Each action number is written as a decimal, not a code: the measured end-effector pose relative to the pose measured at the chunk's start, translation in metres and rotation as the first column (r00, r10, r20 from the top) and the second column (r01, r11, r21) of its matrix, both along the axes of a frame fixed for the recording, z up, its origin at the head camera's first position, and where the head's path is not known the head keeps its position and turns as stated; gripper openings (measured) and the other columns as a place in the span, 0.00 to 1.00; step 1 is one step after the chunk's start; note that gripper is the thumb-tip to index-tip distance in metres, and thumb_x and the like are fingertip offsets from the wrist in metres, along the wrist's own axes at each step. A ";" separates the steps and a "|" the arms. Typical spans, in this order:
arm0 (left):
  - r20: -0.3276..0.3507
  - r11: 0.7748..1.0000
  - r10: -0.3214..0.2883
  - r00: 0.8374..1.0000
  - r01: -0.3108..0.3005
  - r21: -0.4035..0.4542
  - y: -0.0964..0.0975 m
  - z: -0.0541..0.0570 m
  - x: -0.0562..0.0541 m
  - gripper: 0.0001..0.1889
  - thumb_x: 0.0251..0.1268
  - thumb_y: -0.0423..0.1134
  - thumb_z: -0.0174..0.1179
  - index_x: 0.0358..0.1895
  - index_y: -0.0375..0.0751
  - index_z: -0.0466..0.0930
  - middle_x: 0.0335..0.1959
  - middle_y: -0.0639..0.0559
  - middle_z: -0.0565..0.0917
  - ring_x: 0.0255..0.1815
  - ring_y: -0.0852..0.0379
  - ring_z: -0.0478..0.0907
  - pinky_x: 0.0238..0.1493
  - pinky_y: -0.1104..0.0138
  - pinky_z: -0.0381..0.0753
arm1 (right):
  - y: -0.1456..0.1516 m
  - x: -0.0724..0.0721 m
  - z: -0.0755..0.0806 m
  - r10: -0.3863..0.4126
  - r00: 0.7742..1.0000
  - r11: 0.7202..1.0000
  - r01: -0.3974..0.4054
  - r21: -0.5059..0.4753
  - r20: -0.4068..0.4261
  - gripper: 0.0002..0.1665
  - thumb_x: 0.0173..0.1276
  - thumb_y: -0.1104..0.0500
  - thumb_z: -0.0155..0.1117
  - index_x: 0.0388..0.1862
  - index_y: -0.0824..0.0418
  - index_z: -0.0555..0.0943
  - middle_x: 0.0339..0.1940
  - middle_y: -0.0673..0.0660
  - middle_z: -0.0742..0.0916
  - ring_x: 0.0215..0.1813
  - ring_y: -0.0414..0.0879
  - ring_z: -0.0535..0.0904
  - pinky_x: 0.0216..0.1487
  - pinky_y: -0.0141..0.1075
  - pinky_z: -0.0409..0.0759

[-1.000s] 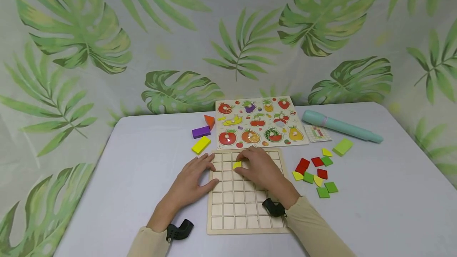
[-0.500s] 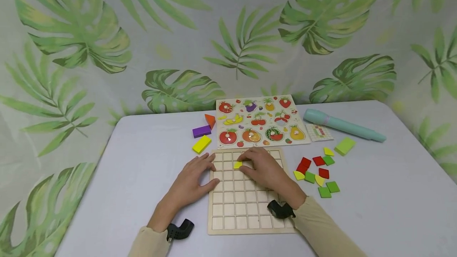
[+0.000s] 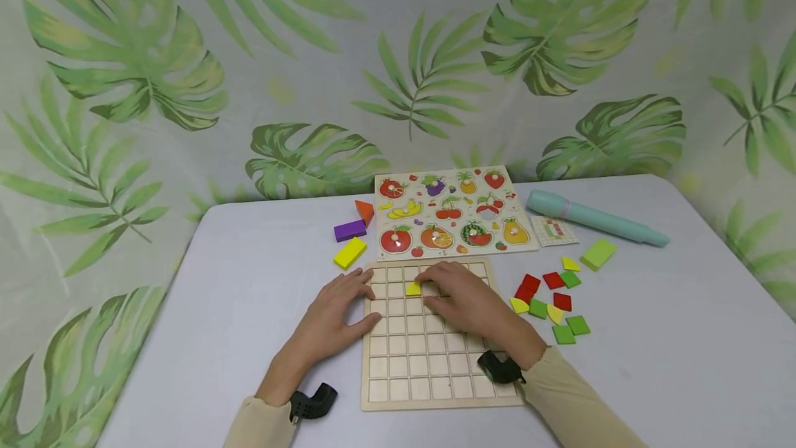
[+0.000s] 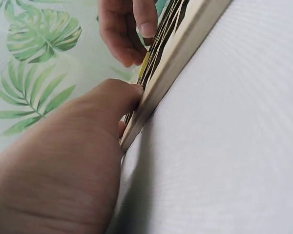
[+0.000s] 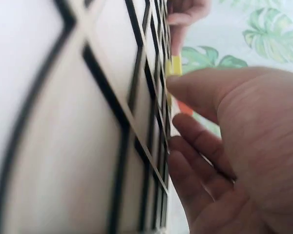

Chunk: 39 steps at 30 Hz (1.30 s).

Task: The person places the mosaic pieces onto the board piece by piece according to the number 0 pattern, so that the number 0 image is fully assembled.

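Observation:
A wooden grid board (image 3: pixel 401 368) lies flat in front of me. One yellow tile (image 3: pixel 413 289) sits in a cell of its second row. My right hand (image 3: pixel 463 298) hovers over the board, thumb and fingers parted, an index fingertip right at the tile's right edge. In the right wrist view its thumb (image 5: pixel 193 87) and fingers hold nothing. My left hand (image 3: pixel 332 306) rests along the board's left edge, fingers spread. From the left wrist, the left thumb (image 4: pixel 118 92) is on the board's rim (image 4: pixel 185 48), and the tile (image 4: pixel 144 64) shows edge-on beyond it.
Behind the board lies a fruit puzzle (image 3: pixel 454 213). Loose red, green and yellow tiles (image 3: pixel 537 308) are scattered to the right, below a lime block (image 3: pixel 598 254), a pattern card (image 3: pixel 555 231) and a teal tube (image 3: pixel 597 218). Yellow (image 3: pixel 350 253), purple (image 3: pixel 350 230) and orange (image 3: pixel 365 211) blocks stand back left.
The right thumb has come away from the yellow tile, and the right hand and forearm have shifted slightly right and toward me. The tile stays in its cell; the left hand is still.

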State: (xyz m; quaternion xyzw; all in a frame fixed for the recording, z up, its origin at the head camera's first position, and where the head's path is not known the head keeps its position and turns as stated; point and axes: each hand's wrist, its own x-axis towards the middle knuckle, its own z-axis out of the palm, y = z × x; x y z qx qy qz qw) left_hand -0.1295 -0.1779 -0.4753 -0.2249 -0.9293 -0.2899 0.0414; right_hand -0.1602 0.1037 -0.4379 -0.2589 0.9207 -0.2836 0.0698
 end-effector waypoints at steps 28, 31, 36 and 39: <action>0.053 1.000 0.015 0.998 -0.014 -0.027 0.004 -0.001 0.000 0.20 0.68 0.54 0.67 0.56 0.50 0.79 0.79 0.54 0.68 0.81 0.51 0.62 0.83 0.52 0.56 | 0.142 -0.005 0.029 -0.025 0.998 1.000 0.024 -0.014 -0.063 0.23 0.70 0.58 0.72 0.62 0.59 0.81 0.60 0.59 0.85 0.51 0.54 0.83 0.52 0.51 0.87; 0.051 0.999 0.014 0.999 -0.012 -0.033 0.004 0.000 -0.001 0.19 0.68 0.53 0.67 0.56 0.50 0.79 0.79 0.54 0.68 0.81 0.52 0.61 0.83 0.53 0.56 | 0.154 -0.006 0.031 -0.057 0.998 0.998 0.058 0.013 -0.029 0.25 0.69 0.58 0.73 0.63 0.60 0.80 0.61 0.61 0.85 0.57 0.59 0.83 0.55 0.54 0.87; 0.035 0.999 0.017 0.999 -0.015 -0.042 0.003 0.003 0.000 0.19 0.68 0.53 0.67 0.56 0.48 0.80 0.79 0.54 0.69 0.81 0.54 0.61 0.83 0.54 0.56 | 0.170 -0.011 0.029 -0.097 0.995 0.994 0.097 0.050 -0.002 0.26 0.68 0.59 0.73 0.64 0.61 0.80 0.60 0.61 0.85 0.57 0.58 0.80 0.56 0.55 0.86; 0.031 0.999 0.021 0.999 -0.020 -0.043 0.002 0.003 0.000 0.19 0.68 0.53 0.67 0.55 0.49 0.80 0.79 0.54 0.68 0.82 0.54 0.61 0.84 0.54 0.56 | 0.178 -0.015 0.025 -0.119 0.993 0.990 0.117 0.083 0.016 0.25 0.68 0.58 0.73 0.63 0.60 0.81 0.59 0.61 0.86 0.57 0.58 0.79 0.56 0.56 0.85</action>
